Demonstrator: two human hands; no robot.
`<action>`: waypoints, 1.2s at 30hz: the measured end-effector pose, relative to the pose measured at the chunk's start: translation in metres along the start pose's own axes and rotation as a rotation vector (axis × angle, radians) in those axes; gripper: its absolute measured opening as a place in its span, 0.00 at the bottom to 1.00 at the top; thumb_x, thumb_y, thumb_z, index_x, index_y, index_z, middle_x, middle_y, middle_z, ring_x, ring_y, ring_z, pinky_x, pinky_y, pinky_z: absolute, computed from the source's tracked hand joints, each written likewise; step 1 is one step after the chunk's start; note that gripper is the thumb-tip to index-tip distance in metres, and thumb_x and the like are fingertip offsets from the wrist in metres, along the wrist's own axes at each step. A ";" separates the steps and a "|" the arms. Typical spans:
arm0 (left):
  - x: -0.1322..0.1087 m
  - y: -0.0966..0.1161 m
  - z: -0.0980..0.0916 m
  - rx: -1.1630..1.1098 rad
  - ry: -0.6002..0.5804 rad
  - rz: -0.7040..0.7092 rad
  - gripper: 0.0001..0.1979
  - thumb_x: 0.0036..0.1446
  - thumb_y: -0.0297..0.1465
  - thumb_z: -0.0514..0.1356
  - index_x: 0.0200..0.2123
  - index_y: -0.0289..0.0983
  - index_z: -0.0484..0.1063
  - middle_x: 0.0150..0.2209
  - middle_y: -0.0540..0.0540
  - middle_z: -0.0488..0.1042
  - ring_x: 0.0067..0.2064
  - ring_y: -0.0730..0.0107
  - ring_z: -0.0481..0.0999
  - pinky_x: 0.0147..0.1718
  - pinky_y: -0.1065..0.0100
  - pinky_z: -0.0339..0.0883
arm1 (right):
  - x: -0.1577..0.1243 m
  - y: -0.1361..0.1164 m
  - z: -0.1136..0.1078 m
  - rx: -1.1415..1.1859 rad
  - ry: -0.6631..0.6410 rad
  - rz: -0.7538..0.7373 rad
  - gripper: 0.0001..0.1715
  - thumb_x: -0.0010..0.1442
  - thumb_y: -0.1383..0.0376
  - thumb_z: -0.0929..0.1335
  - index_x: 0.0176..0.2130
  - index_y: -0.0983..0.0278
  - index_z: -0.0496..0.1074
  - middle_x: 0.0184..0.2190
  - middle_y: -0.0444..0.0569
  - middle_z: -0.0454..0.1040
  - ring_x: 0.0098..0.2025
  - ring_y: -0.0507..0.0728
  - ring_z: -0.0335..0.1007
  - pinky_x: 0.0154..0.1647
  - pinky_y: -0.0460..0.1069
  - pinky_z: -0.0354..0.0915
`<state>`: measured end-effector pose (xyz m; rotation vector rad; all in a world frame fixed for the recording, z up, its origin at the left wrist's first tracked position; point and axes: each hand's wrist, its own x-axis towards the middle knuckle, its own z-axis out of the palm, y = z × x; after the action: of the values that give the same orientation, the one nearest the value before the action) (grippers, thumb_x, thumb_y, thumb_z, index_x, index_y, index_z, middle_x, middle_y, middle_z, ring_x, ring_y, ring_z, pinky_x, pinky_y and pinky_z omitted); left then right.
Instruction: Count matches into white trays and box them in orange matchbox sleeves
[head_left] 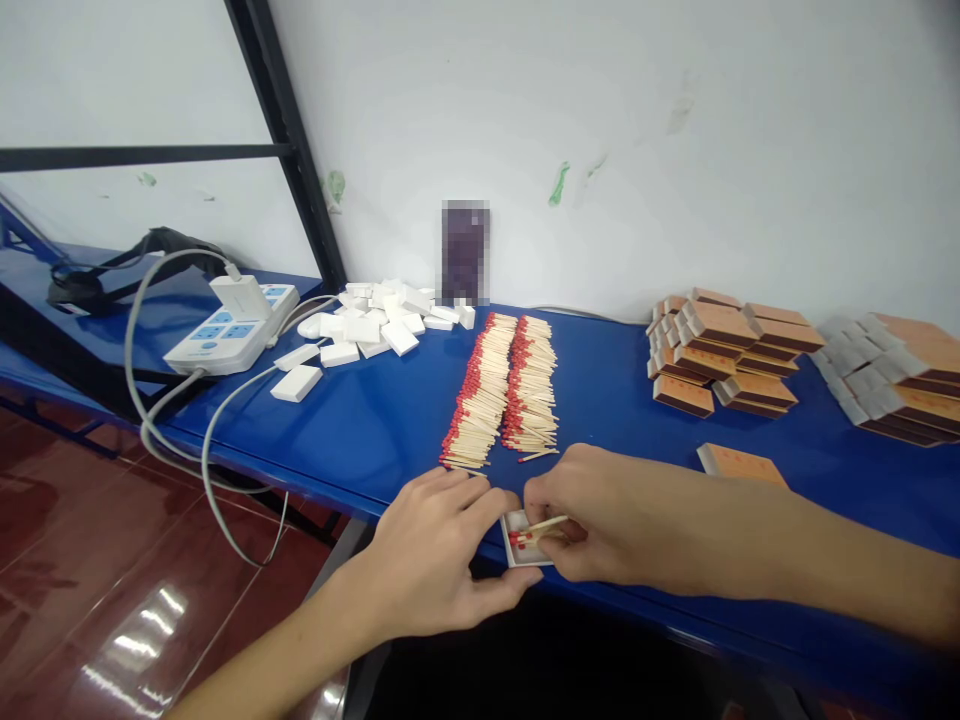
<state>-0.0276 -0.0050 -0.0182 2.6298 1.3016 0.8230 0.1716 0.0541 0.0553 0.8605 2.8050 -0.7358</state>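
Near the table's front edge, my left hand (450,550) grips a small white matchbox tray (513,548) between thumb and fingers. My right hand (577,520) is over that tray, fingers pinched on a few matches (541,530) whose red heads point left inside it. Part of the tray is hidden by the right hand. Just beyond my hands lie two long rows of matches (480,395), red heads to the left. An orange matchbox (742,464) lies right of the rows, partly behind my right forearm.
White trays (360,330) are heaped at back left, beside a power strip (232,330) with a plugged charger and looping cable. Orange matchboxes are stacked (720,345) at the right, with another stack (900,375) farther right. A pixelated dark object (465,250) leans against the wall.
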 end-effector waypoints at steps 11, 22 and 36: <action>-0.002 -0.001 0.000 -0.021 0.007 0.004 0.15 0.57 0.43 0.64 0.41 0.39 0.70 0.31 0.50 0.74 0.32 0.63 0.74 0.33 0.63 0.65 | -0.008 0.002 -0.001 0.055 0.107 -0.076 0.12 0.64 0.58 0.66 0.32 0.59 0.77 0.22 0.44 0.73 0.25 0.54 0.67 0.24 0.48 0.57; -0.002 -0.001 0.001 -0.056 -0.026 -0.022 0.15 0.58 0.43 0.63 0.41 0.39 0.70 0.34 0.49 0.76 0.34 0.61 0.76 0.35 0.61 0.65 | -0.009 0.003 0.006 -0.098 0.130 -0.111 0.13 0.66 0.63 0.65 0.31 0.60 0.75 0.31 0.45 0.74 0.31 0.54 0.70 0.30 0.48 0.61; -0.002 -0.004 -0.001 -0.064 -0.054 -0.002 0.17 0.60 0.45 0.63 0.44 0.40 0.69 0.36 0.50 0.76 0.35 0.62 0.76 0.36 0.63 0.64 | -0.008 0.008 0.012 0.117 0.162 -0.067 0.12 0.66 0.62 0.66 0.32 0.60 0.77 0.28 0.42 0.74 0.28 0.49 0.67 0.29 0.45 0.59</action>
<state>-0.0318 -0.0038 -0.0198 2.5819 1.2437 0.7738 0.1824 0.0498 0.0433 0.8855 2.9711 -0.8865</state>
